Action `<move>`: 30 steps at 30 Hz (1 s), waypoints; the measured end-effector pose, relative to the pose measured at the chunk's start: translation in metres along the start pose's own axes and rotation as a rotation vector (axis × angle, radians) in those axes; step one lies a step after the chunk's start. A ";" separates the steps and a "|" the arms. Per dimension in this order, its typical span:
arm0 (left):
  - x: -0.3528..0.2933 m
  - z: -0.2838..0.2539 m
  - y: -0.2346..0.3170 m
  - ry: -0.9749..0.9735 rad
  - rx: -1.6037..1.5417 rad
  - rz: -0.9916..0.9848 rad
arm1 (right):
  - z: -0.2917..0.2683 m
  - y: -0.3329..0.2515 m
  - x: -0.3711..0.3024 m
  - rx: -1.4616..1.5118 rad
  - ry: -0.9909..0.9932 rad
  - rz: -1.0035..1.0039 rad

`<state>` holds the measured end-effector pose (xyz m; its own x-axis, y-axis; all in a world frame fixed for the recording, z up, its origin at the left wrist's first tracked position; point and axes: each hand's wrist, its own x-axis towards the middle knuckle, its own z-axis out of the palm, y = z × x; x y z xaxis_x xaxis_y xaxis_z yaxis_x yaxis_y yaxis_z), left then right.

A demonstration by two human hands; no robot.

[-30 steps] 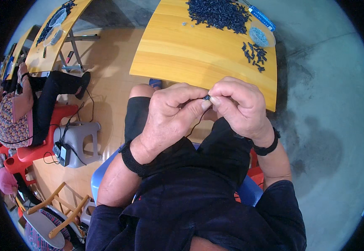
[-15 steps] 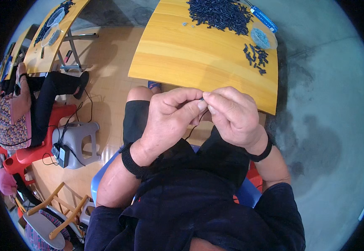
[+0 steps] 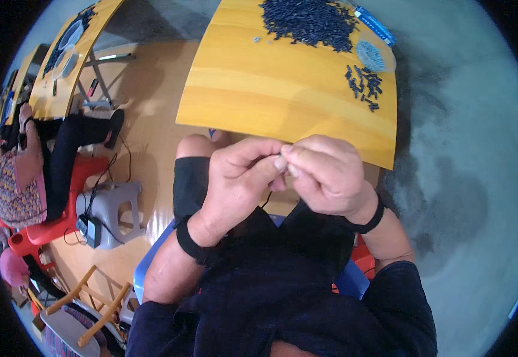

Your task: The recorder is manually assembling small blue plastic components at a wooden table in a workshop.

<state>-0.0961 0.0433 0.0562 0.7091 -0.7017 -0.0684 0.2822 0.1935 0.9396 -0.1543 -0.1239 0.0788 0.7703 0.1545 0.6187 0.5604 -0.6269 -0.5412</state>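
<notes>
My left hand (image 3: 235, 175) and my right hand (image 3: 328, 169) meet fingertip to fingertip above my lap, just off the near edge of the yellow table (image 3: 253, 83). Both are closed in a pinch. A sliver of a small black piece shows at the left thumb and forefinger; the fingers cover most of it. Whatever the right fingertips pinch is hidden. Beyond my hands, a small group of short black pieces (image 3: 364, 87) lies on the table's right side, with a large heap of similar ones (image 3: 309, 24) at the far end.
A clear tub of small light-blue bits (image 3: 370, 56) stands by the table's right edge, near a blue box (image 3: 375, 25). To the left, another person (image 3: 18, 184) sits at a second table (image 3: 53, 98). A grey stool (image 3: 111, 211) and a wooden-armed chair (image 3: 89, 303) stand there too.
My hands have shifted slightly lower in the picture, still pinched together. The black piece between the fingertips shows less than before. The whole view has tilted a little.
</notes>
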 end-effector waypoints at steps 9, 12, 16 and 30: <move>0.028 -0.007 -0.013 0.047 -0.053 -0.035 | -0.001 0.032 0.008 0.191 0.019 0.144; 0.037 -0.014 -0.020 0.075 0.020 -0.015 | 0.000 0.058 0.003 0.380 0.069 0.421; 0.048 -0.018 -0.021 0.093 0.120 0.052 | 0.003 0.162 -0.002 0.132 0.267 0.795; 0.065 -0.025 -0.018 0.092 0.141 0.079 | -0.013 0.299 0.023 -0.551 -0.040 0.788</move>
<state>-0.0390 0.0118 0.0261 0.7832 -0.6215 -0.0169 0.1345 0.1429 0.9806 0.0271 -0.3182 -0.0614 0.8799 -0.4453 0.1661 -0.3366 -0.8306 -0.4436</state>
